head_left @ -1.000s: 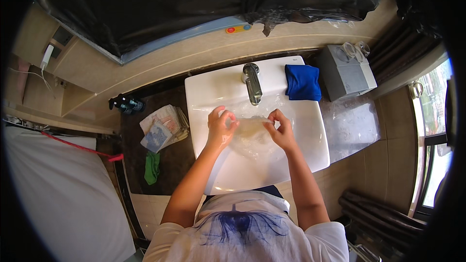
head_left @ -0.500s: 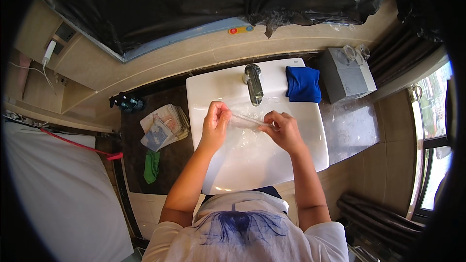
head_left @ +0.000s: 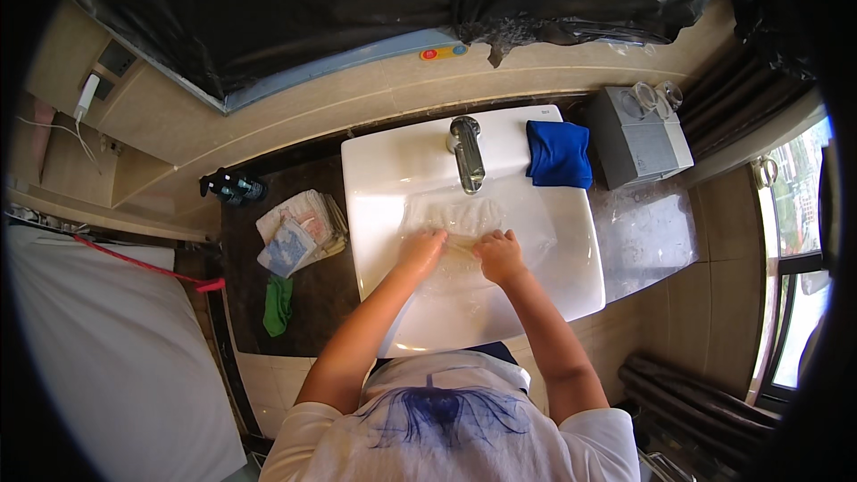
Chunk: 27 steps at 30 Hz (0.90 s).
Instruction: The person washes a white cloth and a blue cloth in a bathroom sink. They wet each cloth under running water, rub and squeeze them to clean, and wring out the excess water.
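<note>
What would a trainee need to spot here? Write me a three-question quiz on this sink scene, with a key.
1. True or false: both hands, the left hand and the right hand, grip the pale translucent cloth inside the white rectangular ceramic basin.
2. Which thing lies on the basin rim to the right of the chrome tap?
A. a folded blue cloth
B. a green rag
C. a grey box
3. Fill in: the stack of small printed packets lies on the dark counter to the person's ____ of the basin.

Key: 1 true; 2 A; 3 left.
</note>
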Motion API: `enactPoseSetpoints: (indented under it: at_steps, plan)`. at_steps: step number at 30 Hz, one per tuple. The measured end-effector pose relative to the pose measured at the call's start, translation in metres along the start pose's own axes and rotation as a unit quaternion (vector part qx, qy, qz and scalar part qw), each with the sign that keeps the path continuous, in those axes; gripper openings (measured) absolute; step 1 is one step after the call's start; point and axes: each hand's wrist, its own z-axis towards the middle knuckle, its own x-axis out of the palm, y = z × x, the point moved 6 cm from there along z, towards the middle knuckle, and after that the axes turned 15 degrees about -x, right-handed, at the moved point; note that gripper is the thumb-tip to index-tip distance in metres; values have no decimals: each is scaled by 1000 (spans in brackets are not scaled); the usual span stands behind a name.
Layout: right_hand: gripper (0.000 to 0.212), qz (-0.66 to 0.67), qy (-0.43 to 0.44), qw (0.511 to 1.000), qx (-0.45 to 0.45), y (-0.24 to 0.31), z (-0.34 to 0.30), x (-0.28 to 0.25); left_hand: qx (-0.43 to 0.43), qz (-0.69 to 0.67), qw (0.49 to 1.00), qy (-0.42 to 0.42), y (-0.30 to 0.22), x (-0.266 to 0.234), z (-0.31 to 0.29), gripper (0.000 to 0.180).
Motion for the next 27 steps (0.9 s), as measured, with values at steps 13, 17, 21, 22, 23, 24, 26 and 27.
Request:
enactPoseSetpoints:
  at_steps: [13, 17, 21, 22, 23, 24, 26, 27]
  plan:
    - [24, 386, -254, 887, -23, 29, -2, -126, 106, -333, 936, -48, -85, -121, -25, 14]
    - [17, 451, -299, 840, 37, 32, -8, -149, 145, -368, 914, -88, -88, -137, -34, 40]
    - [11, 597, -303, 741, 59, 43, -13, -166, 73, -455, 886, 55, -82, -100, -36, 83]
    - [10, 624, -308, 716, 52, 47, -13, -169, 42, -476, 874, 90, -84, -86, -38, 86]
    - [9, 646, -336, 684, 24, 54, -11, -180, 22, -451, 887, 94, -83, -71, -34, 77]
    - [10, 651, -355, 671, 26, 54, -14, -184, -13, -469, 876, 109, -82, -60, -32, 73]
    - [10, 659, -391, 642, 29, 52, -20, -189, -86, -502, 850, 137, -77, -43, -32, 65]
    - [8, 664, -423, 615, 45, 45, -26, -190, -121, -540, 824, 119, -84, -57, -37, 53]
